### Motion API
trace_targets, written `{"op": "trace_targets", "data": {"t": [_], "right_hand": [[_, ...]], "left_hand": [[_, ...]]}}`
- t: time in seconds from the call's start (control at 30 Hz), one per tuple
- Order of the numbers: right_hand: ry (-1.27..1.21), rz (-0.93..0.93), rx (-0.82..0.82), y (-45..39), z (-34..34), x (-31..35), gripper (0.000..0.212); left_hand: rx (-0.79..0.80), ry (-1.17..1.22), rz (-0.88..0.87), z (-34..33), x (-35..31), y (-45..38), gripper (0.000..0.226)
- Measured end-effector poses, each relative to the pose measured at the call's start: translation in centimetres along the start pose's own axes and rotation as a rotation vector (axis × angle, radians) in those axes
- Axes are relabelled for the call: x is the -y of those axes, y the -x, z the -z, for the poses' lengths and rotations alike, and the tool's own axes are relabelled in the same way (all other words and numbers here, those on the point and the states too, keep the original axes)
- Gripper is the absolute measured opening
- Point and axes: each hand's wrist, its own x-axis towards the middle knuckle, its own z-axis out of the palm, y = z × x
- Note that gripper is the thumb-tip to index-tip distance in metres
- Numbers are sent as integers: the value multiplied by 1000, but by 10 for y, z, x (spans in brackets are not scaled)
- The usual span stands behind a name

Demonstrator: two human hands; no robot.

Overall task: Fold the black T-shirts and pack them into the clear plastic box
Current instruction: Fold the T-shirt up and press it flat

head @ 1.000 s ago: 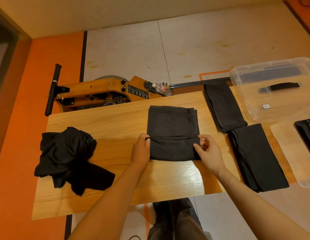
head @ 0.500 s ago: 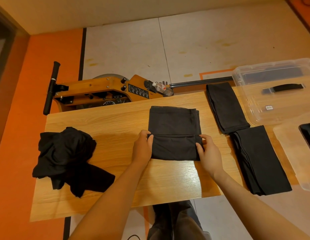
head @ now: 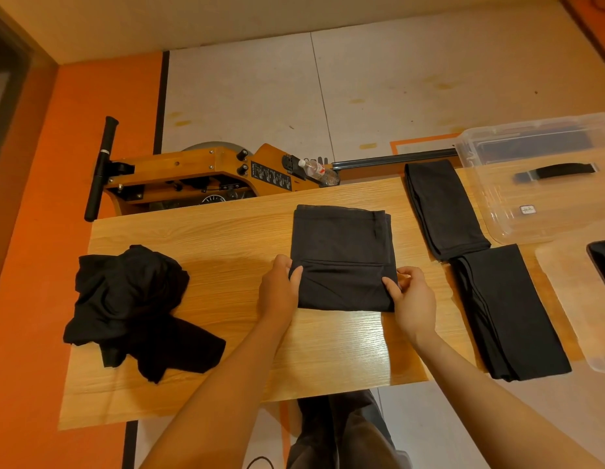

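A black T-shirt lies folded into a rectangle at the middle of the wooden table. Its near part is doubled over towards the far side. My left hand pinches the left side of that fold and my right hand pinches the right side. Two folded black T-shirts lie to the right, one far and one near. A crumpled pile of black T-shirts sits at the table's left. The clear plastic box stands at the far right.
A clear lid with a black handle lies at the right edge, near the box. Behind the table stands a wooden rowing machine with a water bottle on it. My legs show below the table's near edge.
Both hands have carried the near fold of the shirt a little farther up and pressed it flatter. The other shirts and the box have not moved.
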Motion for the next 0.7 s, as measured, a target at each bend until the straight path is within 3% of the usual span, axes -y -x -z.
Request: {"op": "trace_targets", "data": {"t": [0.43, 0.53, 0.6, 0.7], "right_hand": [[82, 62, -58, 1, 2, 5, 30], [237, 297, -128, 2, 3, 9, 16], [385, 524, -51, 5, 3, 8, 8], [509, 666, 92, 8, -1, -1, 24]], "left_hand": [[-17, -19, 65, 3, -2, 0, 21], [-122, -130, -114, 5, 0, 8, 15], [-83, -250, -294, 5, 4, 13, 8], [-56, -447, -501, 0, 18, 19, 25]]}}
